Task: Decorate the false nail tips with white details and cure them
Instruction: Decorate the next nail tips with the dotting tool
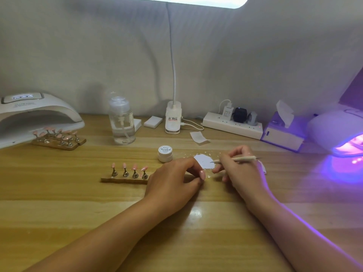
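White jar [165, 153], centre frame, reads "Painted"; wooden table [78, 203]; right hand [242, 172] grips a brush [242, 158]; left hand [172, 179] curls, hold unclear.

Power strip [231, 124] beside tissue box [282, 135]

A pale wooden worktop [59, 193] with lengthwise stripes of lighter and darker grain fills the lower half of the frame, glossy enough to show a glare patch at lower centre. Behind it a grey-white, softly creased wall [78, 46] spans the upper half. A lit white lamp head [206, 1] glows at the top edge; its gooseneck [172, 65] drops to a clip base [172, 118] at centre. Violet light washes the worktop at right, beneath a purple panel [353, 91].
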The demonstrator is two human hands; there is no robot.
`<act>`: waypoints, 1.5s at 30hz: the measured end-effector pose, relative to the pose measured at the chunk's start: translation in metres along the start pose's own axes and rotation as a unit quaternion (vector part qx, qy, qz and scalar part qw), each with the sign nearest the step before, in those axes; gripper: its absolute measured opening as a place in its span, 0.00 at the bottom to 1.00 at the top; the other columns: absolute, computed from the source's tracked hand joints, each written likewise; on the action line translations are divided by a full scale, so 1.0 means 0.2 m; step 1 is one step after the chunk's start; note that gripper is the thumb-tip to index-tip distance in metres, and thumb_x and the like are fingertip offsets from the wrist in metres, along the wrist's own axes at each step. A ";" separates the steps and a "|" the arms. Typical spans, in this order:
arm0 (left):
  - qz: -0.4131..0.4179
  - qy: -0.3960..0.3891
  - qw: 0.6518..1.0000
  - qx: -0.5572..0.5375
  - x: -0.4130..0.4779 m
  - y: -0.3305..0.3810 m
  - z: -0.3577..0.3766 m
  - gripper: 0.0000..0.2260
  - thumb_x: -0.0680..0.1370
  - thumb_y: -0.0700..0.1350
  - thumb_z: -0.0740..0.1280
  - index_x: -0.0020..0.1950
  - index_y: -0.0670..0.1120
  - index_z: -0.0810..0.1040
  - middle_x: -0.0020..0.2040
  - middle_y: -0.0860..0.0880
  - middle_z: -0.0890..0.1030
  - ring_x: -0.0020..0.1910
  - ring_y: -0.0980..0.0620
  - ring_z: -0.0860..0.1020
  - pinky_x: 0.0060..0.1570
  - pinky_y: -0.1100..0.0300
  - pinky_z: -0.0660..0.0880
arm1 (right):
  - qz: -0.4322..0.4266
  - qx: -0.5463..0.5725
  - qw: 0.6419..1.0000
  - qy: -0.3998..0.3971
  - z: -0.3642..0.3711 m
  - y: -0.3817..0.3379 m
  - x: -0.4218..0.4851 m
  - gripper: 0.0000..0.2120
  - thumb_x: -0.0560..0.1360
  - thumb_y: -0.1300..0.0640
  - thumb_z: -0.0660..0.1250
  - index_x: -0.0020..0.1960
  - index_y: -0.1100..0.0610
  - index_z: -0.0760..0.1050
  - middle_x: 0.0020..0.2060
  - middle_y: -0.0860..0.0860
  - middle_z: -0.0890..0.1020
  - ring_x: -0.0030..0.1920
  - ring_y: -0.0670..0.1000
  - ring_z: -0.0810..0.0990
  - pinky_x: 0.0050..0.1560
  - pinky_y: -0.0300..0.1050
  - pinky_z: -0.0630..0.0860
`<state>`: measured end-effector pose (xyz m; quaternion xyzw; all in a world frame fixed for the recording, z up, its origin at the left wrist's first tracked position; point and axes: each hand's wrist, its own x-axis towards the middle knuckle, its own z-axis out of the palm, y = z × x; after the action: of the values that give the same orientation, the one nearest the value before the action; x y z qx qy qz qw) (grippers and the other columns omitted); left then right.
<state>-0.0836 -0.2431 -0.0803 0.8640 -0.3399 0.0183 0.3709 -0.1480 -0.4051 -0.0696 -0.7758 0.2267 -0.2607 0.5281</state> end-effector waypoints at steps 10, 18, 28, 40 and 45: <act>-0.002 -0.004 1.000 0.003 -0.01 0.01 -0.01 0.03 0.76 0.53 0.69 0.44 0.62 0.77 0.45 0.69 0.79 0.36 0.69 0.73 0.35 0.62 0.64 | 0.010 -0.037 0.999 -0.014 0.00 0.00 0.00 0.08 0.73 0.52 0.70 0.41 0.55 0.75 0.32 0.46 0.85 0.33 0.42 0.80 0.39 0.44 0.72; -0.007 -0.003 1.000 -0.001 0.00 0.01 0.00 0.03 0.75 0.53 0.69 0.45 0.61 0.77 0.46 0.70 0.79 0.38 0.71 0.73 0.35 0.62 0.64 | 0.007 0.060 0.997 0.041 -0.01 0.01 0.00 0.08 0.76 0.52 0.69 0.42 0.54 0.74 0.34 0.51 0.86 0.28 0.46 0.76 0.31 0.42 0.71; 0.000 -0.003 1.000 -0.008 -0.01 0.02 -0.02 0.02 0.75 0.55 0.69 0.44 0.60 0.77 0.45 0.68 0.80 0.37 0.70 0.73 0.37 0.61 0.65 | 0.008 0.141 0.988 0.054 -0.03 -0.02 -0.06 0.08 0.76 0.49 0.72 0.44 0.53 0.77 0.31 0.50 0.83 0.27 0.43 0.76 0.27 0.34 0.71; 0.008 -0.002 1.000 -0.009 0.00 0.01 -0.01 0.06 0.74 0.53 0.70 0.41 0.63 0.76 0.45 0.71 0.78 0.38 0.71 0.73 0.35 0.63 0.63 | 0.009 0.157 0.987 -0.043 0.01 -0.06 -0.12 0.17 0.72 0.68 0.64 0.29 0.53 0.65 0.19 0.54 0.72 0.19 0.46 0.65 0.20 0.34 0.62; 0.006 -0.004 1.000 -0.010 0.00 0.01 -0.01 0.06 0.75 0.52 0.70 0.41 0.63 0.76 0.45 0.72 0.78 0.37 0.71 0.73 0.34 0.62 0.63 | 0.001 0.146 0.988 -0.048 0.02 -0.06 -0.12 0.19 0.71 0.67 0.66 0.26 0.51 0.66 0.20 0.56 0.75 0.20 0.47 0.67 0.20 0.35 0.64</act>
<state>-0.0841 -0.2429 -0.0786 0.8582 -0.3469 0.0131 0.3781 -0.1640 -0.3834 -0.0638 -0.7017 0.1608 -0.2529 0.6464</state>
